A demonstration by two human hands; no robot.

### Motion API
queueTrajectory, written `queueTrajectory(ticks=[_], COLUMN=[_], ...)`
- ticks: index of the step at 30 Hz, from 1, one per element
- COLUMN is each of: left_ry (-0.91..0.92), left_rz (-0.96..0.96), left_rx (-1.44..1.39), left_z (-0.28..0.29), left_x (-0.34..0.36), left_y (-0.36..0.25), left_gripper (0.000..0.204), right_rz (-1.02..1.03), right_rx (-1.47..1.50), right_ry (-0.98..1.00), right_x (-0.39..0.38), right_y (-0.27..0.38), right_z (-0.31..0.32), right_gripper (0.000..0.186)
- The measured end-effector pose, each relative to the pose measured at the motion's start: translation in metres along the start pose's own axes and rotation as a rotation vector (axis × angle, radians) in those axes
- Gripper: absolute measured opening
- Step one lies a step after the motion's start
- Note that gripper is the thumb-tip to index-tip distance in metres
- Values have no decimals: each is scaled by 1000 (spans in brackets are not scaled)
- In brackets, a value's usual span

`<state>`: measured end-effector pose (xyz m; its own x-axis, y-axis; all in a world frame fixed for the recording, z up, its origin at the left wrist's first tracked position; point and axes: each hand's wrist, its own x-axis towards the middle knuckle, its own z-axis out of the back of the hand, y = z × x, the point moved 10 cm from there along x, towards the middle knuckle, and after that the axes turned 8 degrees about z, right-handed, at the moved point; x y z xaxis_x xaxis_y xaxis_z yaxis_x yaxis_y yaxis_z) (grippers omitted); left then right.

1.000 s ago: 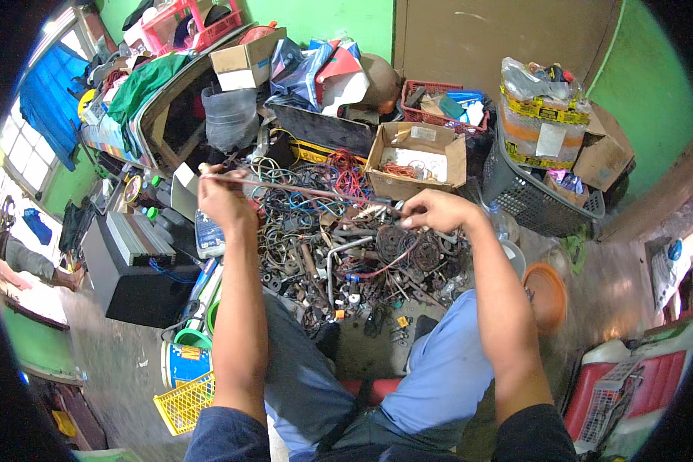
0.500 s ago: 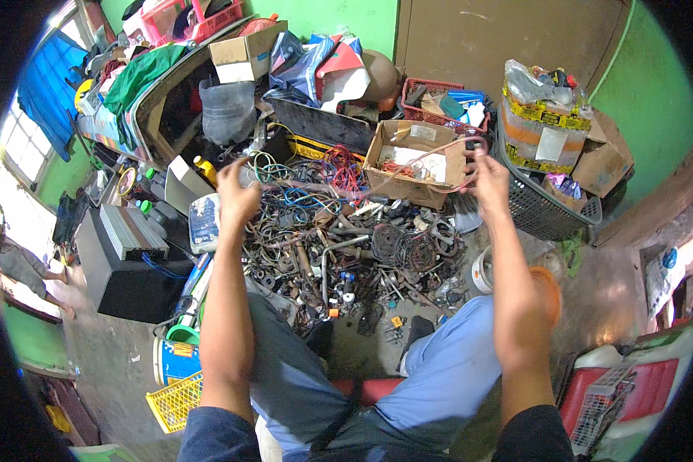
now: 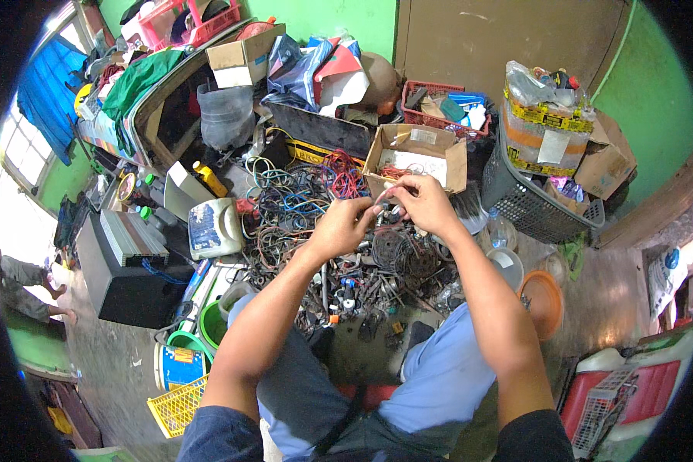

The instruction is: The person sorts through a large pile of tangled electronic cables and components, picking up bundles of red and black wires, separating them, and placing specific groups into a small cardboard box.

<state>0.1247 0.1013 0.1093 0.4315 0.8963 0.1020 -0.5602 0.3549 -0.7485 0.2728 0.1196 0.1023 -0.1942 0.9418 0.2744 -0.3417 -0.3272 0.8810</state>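
Close together over the heap, my left hand (image 3: 343, 227) and my right hand (image 3: 427, 204) pinch a thin reddish-brown cable (image 3: 386, 194); a small end piece between the fingers is too small to make out. Below them spreads a pile of tangled wires, hoses and dark metal parts (image 3: 339, 292). Red, blue and green cables (image 3: 339, 169) lie toward its back. Just behind my hands stands an open cardboard box (image 3: 452, 158) with red wire inside.
Around me are a black cabinet (image 3: 131, 292), a white jerrycan (image 3: 214, 227), a yellow crate (image 3: 177, 404), an orange basin (image 3: 543, 300) and a grey laundry basket (image 3: 539, 215). Another person's legs (image 3: 27, 285) show at the far left. A brown door (image 3: 500, 38) is at the back.
My hands have come from wide apart, with the cable stretched and then looped between them, to close together at the middle. My right hand has come down and leftward from its raised position.
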Motion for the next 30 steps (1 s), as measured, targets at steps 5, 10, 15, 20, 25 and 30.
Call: queueTrajectory(ticks=[5,10,15,20,25,30], left_ry=[-272,-879,-1155,-1394,-1332,-1019], left_rz=[30,14,63,131,212,93], left_rx=[-94,-250,-112,-65,61,324], left_z=[46,156,190,233,246,203], left_x=[6,-22,-59,-91,-103,-72], left_y=[20,67,61,85,103,92], left_gripper=[29,34,39,41,26,52], right_rz=[29,43,34,-164,-251,64], right_rx=[-35,-148,-184,-100,-236,-246], right_ry=[25,50,13,-41,-42,1], right_x=[-1,-4,-9,-15,-20,3], right_y=[-17,-23,-30,-68,-83,-23], right_z=[19,29,48,61,78,35], right_gripper=[21,25,23,29,31,33])
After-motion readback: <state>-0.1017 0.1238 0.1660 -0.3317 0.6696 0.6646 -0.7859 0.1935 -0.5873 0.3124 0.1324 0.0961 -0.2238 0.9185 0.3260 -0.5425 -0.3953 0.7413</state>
